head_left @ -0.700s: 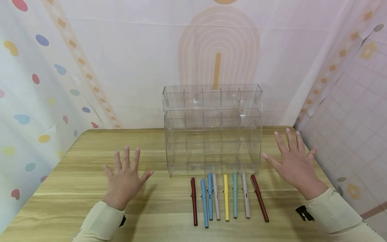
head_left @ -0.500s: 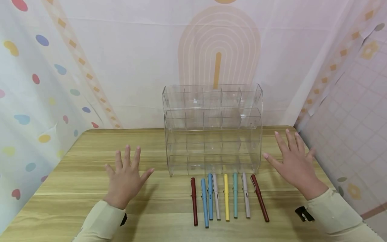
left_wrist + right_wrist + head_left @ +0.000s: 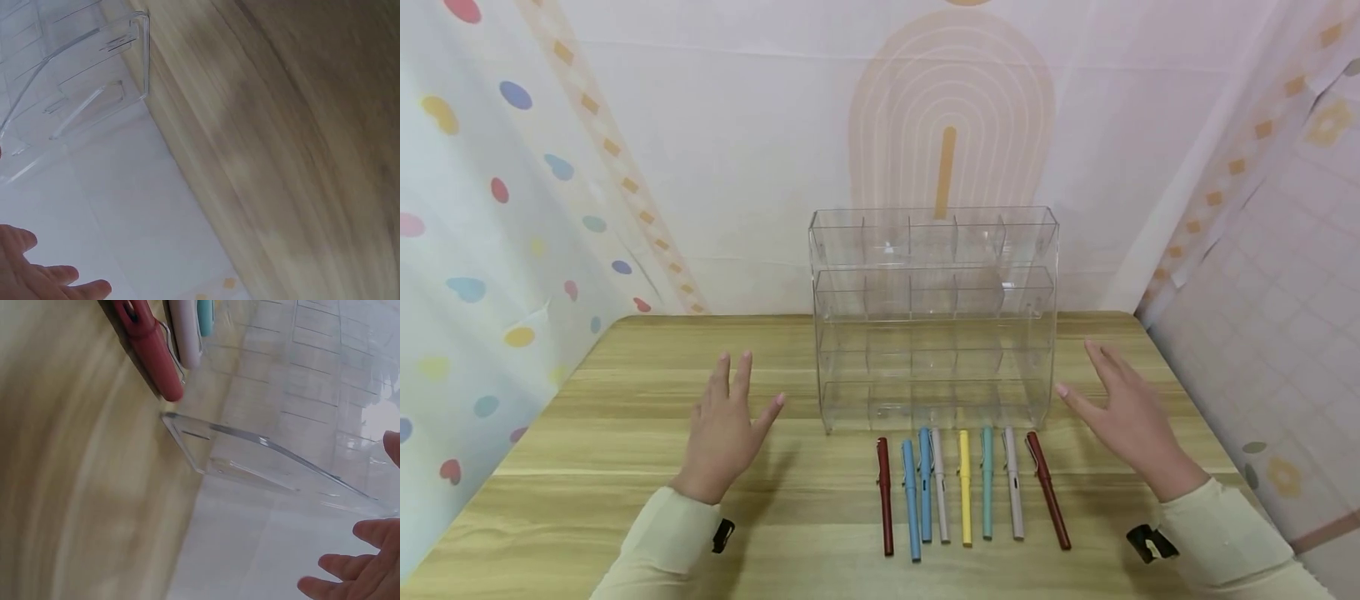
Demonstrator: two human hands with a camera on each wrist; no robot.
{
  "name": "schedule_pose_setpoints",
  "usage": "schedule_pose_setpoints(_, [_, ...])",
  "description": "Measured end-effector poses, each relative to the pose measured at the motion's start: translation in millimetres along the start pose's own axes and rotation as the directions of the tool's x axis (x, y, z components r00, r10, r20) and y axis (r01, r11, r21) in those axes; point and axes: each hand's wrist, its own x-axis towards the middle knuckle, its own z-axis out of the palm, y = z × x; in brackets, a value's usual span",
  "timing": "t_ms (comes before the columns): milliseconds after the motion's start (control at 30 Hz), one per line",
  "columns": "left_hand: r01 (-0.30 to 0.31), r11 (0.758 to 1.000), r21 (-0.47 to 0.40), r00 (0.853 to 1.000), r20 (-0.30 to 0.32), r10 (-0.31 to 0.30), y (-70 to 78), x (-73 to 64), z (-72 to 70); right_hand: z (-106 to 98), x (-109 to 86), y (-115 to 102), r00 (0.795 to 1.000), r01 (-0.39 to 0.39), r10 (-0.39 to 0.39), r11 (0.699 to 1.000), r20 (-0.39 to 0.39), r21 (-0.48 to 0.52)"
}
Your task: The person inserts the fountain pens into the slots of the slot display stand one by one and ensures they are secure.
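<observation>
A clear tiered rack (image 3: 934, 321) with divided compartments stands upright at the table's middle. In front of it several pens lie in a row: a dark red pen (image 3: 885, 496) at the left end, two blue pens (image 3: 912, 500), a pale grey-pink pen (image 3: 940, 487), a yellow pen (image 3: 965, 492), a green pen (image 3: 987, 483), a second pale pen (image 3: 1013, 483) and another dark red pen (image 3: 1048, 492) at the right. My left hand (image 3: 724, 437) hovers left of the rack, fingers straight, holding nothing. My right hand (image 3: 1131, 421) hovers on the rack's right side, fingers extended and bare.
The wooden table (image 3: 587, 467) runs under everything. A pale patterned cloth (image 3: 752, 150) hangs behind it, and patterned cloths flank both sides. Black straps (image 3: 722, 536) show at the sleeve cuffs.
Both hands have turned from palms down with spread fingers to more sideways, thumbs toward the rack. The head view has shifted slightly. Rack and pens stay in place.
</observation>
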Motion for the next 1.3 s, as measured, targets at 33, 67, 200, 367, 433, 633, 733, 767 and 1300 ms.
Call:
schedule_pose_setpoints(33, [0.002, 0.999, -0.035, 1.0, -0.003, -0.002, -0.4, 1.3, 0.5, 1.5, -0.6, 1.1, 1.0, -0.01, 0.01, 0.999, 0.014, 0.03])
schedule_pose_setpoints(67, [0.004, 0.997, -0.072, 1.0, -0.001, -0.004, -0.5, 2.4, 0.8, 2.8, -1.1, 1.7, 0.999, -0.025, 0.023, 0.997, 0.032, 0.067])
schedule_pose_setpoints(200, [0.024, 0.964, -0.267, 0.999, 0.031, -0.016, 0.7, 6.3, 1.0, 9.0, -2.6, 2.9, 0.991, -0.098, 0.081, 0.98, 0.102, 0.173])
schedule_pose_setpoints(367, [0.06, 0.897, -0.438, 0.997, 0.061, -0.037, 6.5, 11.8, 1.7, 15.9, -4.3, 2.8, 0.978, -0.172, 0.133, 0.952, 0.164, 0.253])
schedule_pose_setpoints(433, [0.097, 0.865, -0.492, 0.994, 0.085, -0.063, 9.7, 14.2, 1.1, 18.3, -5.7, 3.6, 0.972, -0.19, 0.138, 0.938, 0.19, 0.289])
schedule_pose_setpoints(633, [0.218, 0.715, -0.664, 0.975, 0.174, -0.136, 19.6, 21.0, -3.0, 26.4, -9.9, 8.3, 0.963, -0.224, 0.157, 0.92, 0.22, 0.321])
schedule_pose_setpoints(733, [0.249, 0.644, -0.723, 0.968, 0.196, -0.154, 22.9, 24.2, -3.8, 31.9, -10.8, 11.7, 0.96, -0.232, 0.165, 0.923, 0.226, 0.308])
schedule_pose_setpoints(767, [0.258, 0.626, -0.736, 0.966, 0.201, -0.162, 23.6, 25.4, -3.8, 33.9, -10.9, 12.7, 0.959, -0.232, 0.164, 0.922, 0.23, 0.31])
schedule_pose_setpoints(1300, [0.276, 0.54, -0.795, 0.961, 0.22, -0.168, 35.5, 45.3, -0.3, 56.2, -9.6, 12.9, 0.93, -0.302, 0.188, 0.881, 0.317, 0.365])
